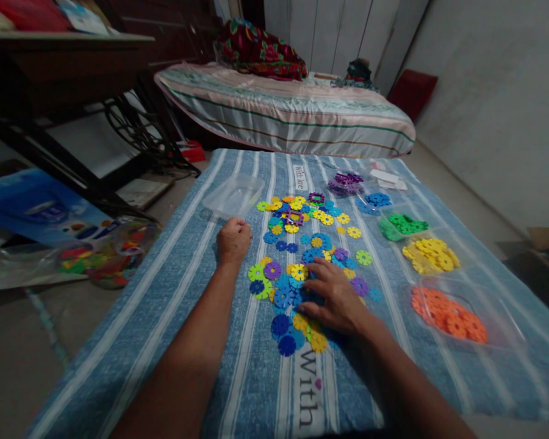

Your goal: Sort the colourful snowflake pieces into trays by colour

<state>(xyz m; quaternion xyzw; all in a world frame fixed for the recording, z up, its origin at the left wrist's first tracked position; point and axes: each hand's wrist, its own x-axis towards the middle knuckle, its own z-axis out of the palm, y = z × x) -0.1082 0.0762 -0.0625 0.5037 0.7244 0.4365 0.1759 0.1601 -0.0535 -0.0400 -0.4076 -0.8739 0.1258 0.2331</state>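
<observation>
My left hand (pixel 234 241) is closed, knuckles up, just in front of a clear plastic container (pixel 233 194); whatever its fingers may hold is hidden. Fingers spread, my right hand (pixel 332 292) lies on a loose spread of notched plastic discs. Near its fingertips are blue discs (pixel 284 291) and a yellow disc (pixel 298 272). Purple discs (pixel 359 286) lie by its far side, and a green disc (pixel 363 257) sits beyond it. Dark blue discs (pixel 287 345) are at the near end of the spread. A purple square frame piece (pixel 294 218) lies among the farther discs.
Along the right stand clear containers of orange discs (pixel 452 314), yellow discs (pixel 430 255), green pieces (pixel 405 225), blue pieces (pixel 376 200) and purple pieces (pixel 345 183). A striped blue cloth (pixel 165 317) covers the surface. Behind is a bed (pixel 293 116); a sewing-machine table (pixel 64 46) stands left.
</observation>
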